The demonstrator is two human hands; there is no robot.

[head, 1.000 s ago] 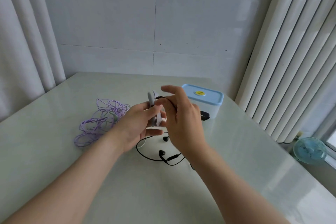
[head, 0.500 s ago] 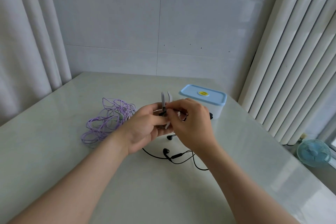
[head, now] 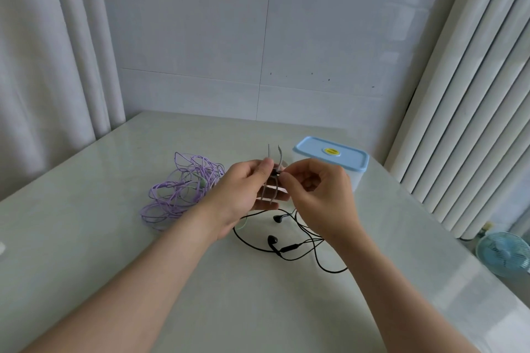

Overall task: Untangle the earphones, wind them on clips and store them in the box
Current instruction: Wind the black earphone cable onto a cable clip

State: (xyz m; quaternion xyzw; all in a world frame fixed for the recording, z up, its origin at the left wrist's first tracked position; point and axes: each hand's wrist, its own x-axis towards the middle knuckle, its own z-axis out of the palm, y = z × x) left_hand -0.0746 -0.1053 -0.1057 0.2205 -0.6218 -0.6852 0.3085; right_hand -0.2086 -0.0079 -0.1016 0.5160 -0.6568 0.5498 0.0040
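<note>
My left hand (head: 243, 192) holds a grey winding clip (head: 274, 156) upright above the table, its two prongs sticking up past my fingers. My right hand (head: 318, 195) pinches the black earphone cable against the clip's middle. The rest of the black earphones (head: 276, 243) trails down and lies on the table below my hands, both earbuds and the inline remote visible. A tangled heap of purple earphones (head: 177, 189) lies to the left. The box (head: 332, 157), white with a shut light-blue lid, stands behind my right hand.
The pale glossy table (head: 114, 252) runs to a tiled wall at the back. Curtains hang on the left and right. A small blue fan (head: 503, 252) sits low beyond the table's right edge.
My right hand dropped from an open reach beside the clip to a pinch at its middle. The clip turned so both prongs point up. More black cable now lies on the table at the right.
</note>
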